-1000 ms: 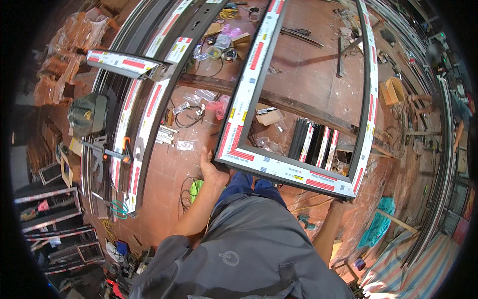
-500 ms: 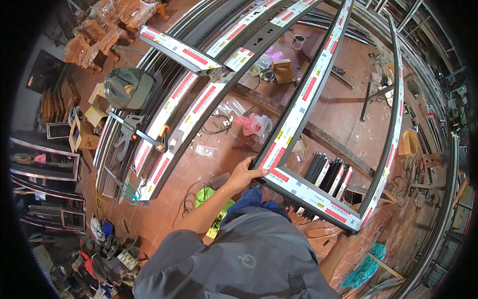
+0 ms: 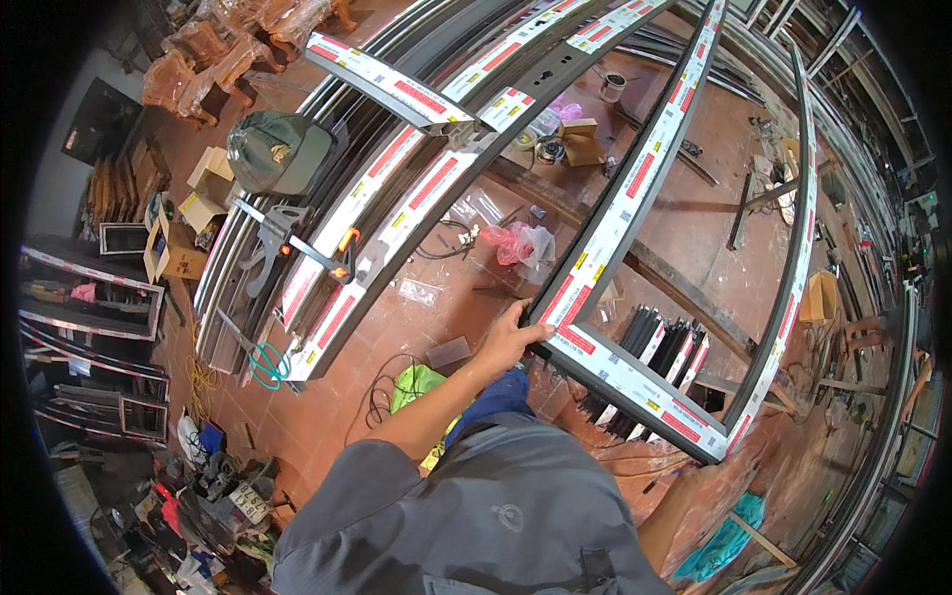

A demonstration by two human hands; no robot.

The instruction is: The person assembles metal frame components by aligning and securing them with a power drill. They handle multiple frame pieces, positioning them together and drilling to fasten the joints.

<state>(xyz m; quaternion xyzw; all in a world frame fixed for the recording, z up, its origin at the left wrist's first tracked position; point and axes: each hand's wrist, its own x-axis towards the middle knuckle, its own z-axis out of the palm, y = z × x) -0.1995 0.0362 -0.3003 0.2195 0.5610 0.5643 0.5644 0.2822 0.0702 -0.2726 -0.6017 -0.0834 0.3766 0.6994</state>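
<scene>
A long dark metal frame (image 3: pixel 635 382), its faces covered with white and red protective film, stretches away from me to the far side. My left hand (image 3: pixel 508 340) is closed round its near left corner, thumb on top of the film. At the near right corner is my right hand (image 3: pixel 694 476), gripping from below; most of its fingers are hidden by the frame. Beneath the near bar, a bundle of dark profiles (image 3: pixel 650 347) with filmed faces shows through the opening.
To the left, long filmed profiles (image 3: pixel 402 223) carry a short crosspiece (image 3: pixel 392 84), a cap (image 3: pixel 278 154) and a clamp (image 3: pixel 283 238). Pink plastic bags (image 3: pixel 516 243) and cables lie on the tiled floor (image 3: pixel 456 307). A cardboard box (image 3: pixel 821 297) and a teal sheet (image 3: pixel 729 535) are at the right.
The whole view has shifted a little, with most things now further right in the picture. Both hands stay at the same two corners of the metal frame.
</scene>
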